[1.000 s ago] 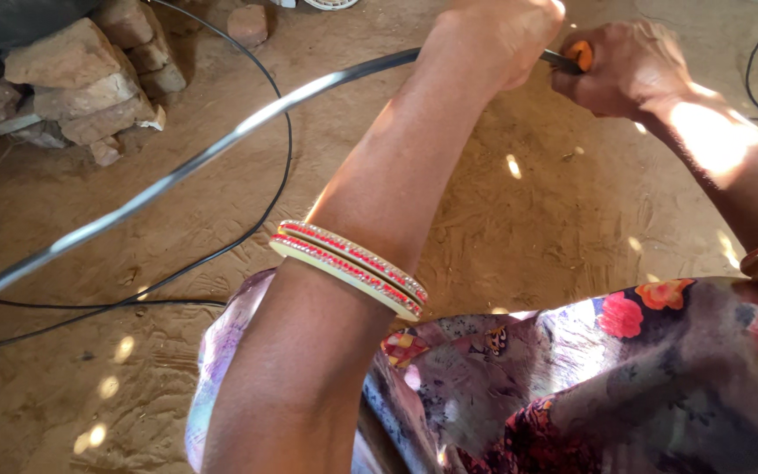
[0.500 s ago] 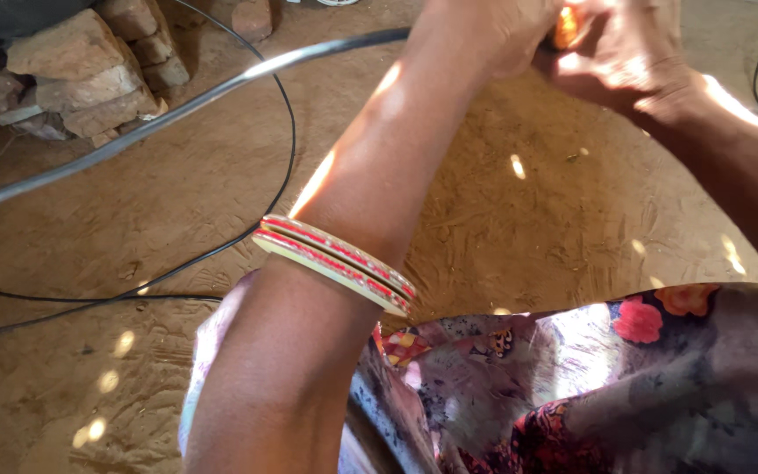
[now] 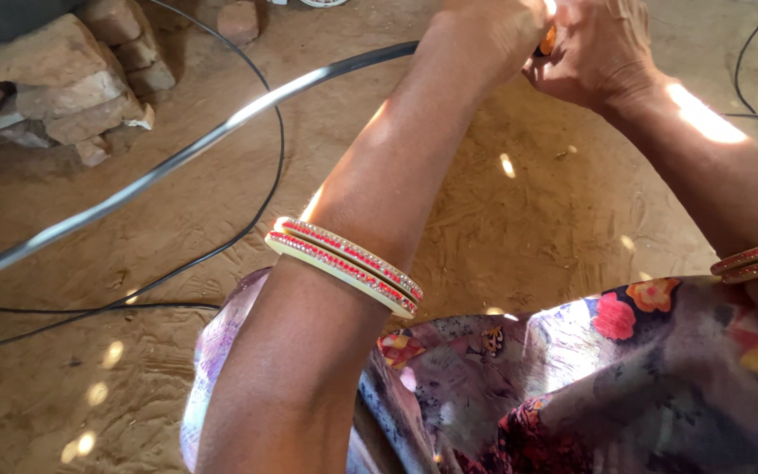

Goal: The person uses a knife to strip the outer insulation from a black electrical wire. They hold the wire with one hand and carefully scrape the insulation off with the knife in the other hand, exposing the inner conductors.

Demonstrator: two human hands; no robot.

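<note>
Packed brown earth fills the ground below me, scored with scrape marks and dotted with spots of sunlight. At far left I see a stack of rough stones (image 3: 67, 83), and a thin black cable (image 3: 247, 219) loops across the dirt beside it. Crossing in front of both runs a long grey strip (image 3: 177, 162), glossy where the sun strikes it (blurred at its near end), rising from the left edge to the hands at top centre. My left hand (image 3: 489, 31) is clenched around that strip's upper end; its forearm, wearing a pair of red-and-cream bangles (image 3: 344, 263), blocks much of the middle ground. Just beside it, touching, my right hand (image 3: 598, 57) closes around a small orange thing (image 3: 547, 41), mostly hidden between the hands. Floral cloth (image 3: 572, 386) covers the lower right, and another dark cable (image 3: 752, 79) lies at far right.
</note>
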